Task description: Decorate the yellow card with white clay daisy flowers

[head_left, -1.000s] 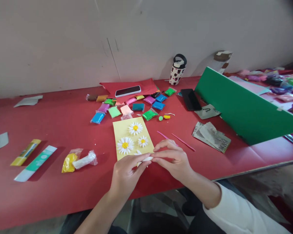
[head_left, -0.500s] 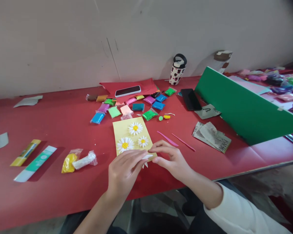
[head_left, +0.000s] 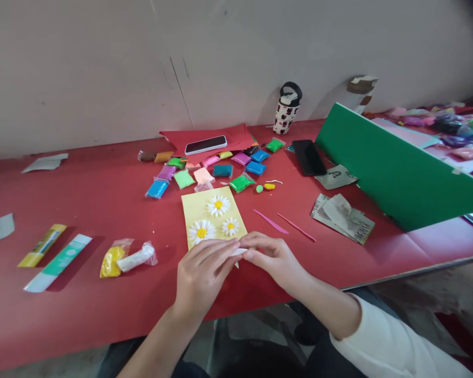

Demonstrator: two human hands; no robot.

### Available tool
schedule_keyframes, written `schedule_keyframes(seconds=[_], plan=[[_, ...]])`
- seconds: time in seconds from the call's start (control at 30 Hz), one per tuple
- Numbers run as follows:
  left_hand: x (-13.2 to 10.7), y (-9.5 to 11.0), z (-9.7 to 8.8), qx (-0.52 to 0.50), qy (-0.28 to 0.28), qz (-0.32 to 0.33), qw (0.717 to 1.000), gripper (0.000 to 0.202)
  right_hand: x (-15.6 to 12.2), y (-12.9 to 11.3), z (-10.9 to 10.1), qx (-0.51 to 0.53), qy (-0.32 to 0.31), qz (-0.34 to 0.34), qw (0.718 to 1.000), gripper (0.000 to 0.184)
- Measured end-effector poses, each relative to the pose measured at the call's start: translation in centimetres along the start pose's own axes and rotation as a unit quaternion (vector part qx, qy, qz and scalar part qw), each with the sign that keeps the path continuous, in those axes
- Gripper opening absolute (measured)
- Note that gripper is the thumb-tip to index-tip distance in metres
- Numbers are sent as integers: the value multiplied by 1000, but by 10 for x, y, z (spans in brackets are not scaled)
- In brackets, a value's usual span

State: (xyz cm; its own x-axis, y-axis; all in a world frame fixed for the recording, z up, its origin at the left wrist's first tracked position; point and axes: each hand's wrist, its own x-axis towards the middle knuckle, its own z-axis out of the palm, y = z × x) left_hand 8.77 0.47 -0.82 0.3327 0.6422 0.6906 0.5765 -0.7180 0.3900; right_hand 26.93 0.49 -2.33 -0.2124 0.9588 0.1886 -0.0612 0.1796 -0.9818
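Observation:
Between the fingertips of my left hand (head_left: 203, 270) and my right hand (head_left: 274, 257) is a small white clay petal (head_left: 239, 252), pointed in shape. Both hands are closed on it, thumbs below and fingers above. They hover over the lower edge of a pale yellow card (head_left: 196, 205). Three white clay daisies lie on the card: a top daisy (head_left: 218, 205), a left daisy (head_left: 202, 231) and a smaller right daisy (head_left: 230, 226). Another white tip shows just under the fingers, mostly hidden by my hands.
Right of the card lie a pink clay knife (head_left: 270, 221) and a thin pink stick (head_left: 296, 227). Several clay packets (head_left: 223, 170) sit behind it. Yellow and white clay bags (head_left: 128, 259) and a glue tube (head_left: 58, 263) are at left. A green board (head_left: 394, 170) stands at right.
My right fingertips have come in against the petal, closing the small gap to my left hand. The white pieces under my hands are now more covered.

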Motion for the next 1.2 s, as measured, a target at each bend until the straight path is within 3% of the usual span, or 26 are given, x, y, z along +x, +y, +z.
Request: schedule_keyframes(seconds=[0.17, 0.37, 0.43, 0.6, 0.73, 0.93, 1.2], plan=[[-1, 0, 0, -23, 4, -42, 999, 21, 0, -9, -7, -157, 46, -100, 981, 15], [-3, 2, -1, -20, -11, -95, 995, 26, 1, -9, -7, -155, 82, -104, 979, 8], [-2, 3, -2, -12, -13, -108, 994, 19, 1, -9, -7, -148, 86, -102, 980, 8], [-1, 3, -3, -14, -2, -81, 997, 8, 0, -9, -8, -172, 46, -123, 976, 19], [0, 3, -2, -19, -1, -69, 997, 9, -1, -8, -7, -197, 55, -150, 967, 9], [0, 3, -2, -36, 2, -66, 997, 6, -2, -8, -7, -230, 53, -190, 953, 13], [-4, -1, -4, -46, -29, -78, 995, 9, -3, -5, -7, -240, 39, -189, 951, 11]])
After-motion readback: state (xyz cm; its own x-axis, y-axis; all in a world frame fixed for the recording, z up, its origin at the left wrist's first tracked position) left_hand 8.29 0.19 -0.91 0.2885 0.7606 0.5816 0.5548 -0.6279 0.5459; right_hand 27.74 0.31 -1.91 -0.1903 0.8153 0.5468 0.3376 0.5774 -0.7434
